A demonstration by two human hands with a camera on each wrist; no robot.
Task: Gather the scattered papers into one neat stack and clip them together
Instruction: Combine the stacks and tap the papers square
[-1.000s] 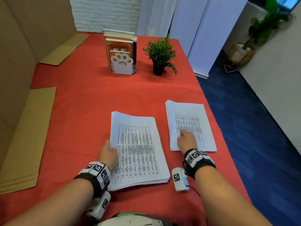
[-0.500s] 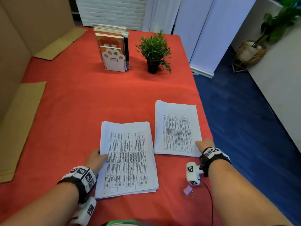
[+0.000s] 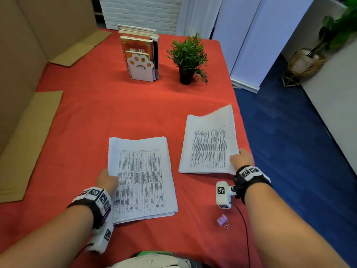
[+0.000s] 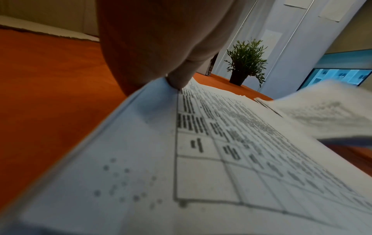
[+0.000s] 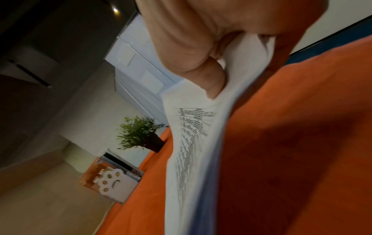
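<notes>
Your right hand [image 3: 241, 159] is pinching the near right corner of the right paper stack [image 3: 209, 144], thumb [image 5: 213, 79] on top; that stack is lifting off the desk [image 3: 116, 109] along its right side, its far right corner curling up. It is sitting close to the desk's right edge in the lower right of the head frame, with only a thin strip of red cloth between paper and drop-off.

Your left hand [image 3: 107, 180] is resting on the left edge of the left paper stack [image 3: 142, 178], thumb tip [image 4: 179, 79] pressing on the top sheet; whether the other fingers are curling under, you cannot tell. This stack is lying flat in the lower centre of the frame, sheets slightly fanned at the near edge.

A strip of bare cloth is separating the two stacks. A wide band of bare cloth is running across the middle of the frame beyond them.

The purple binder clip [image 3: 222, 220] is lying near the frame's bottom, below your right wrist, apart from both stacks.

At the top centre, a bookend with books [image 3: 141, 60] and a potted plant [image 3: 188, 59] are standing well apart from the papers. Cardboard sheets [image 3: 27, 144] are lying along the left edge.
</notes>
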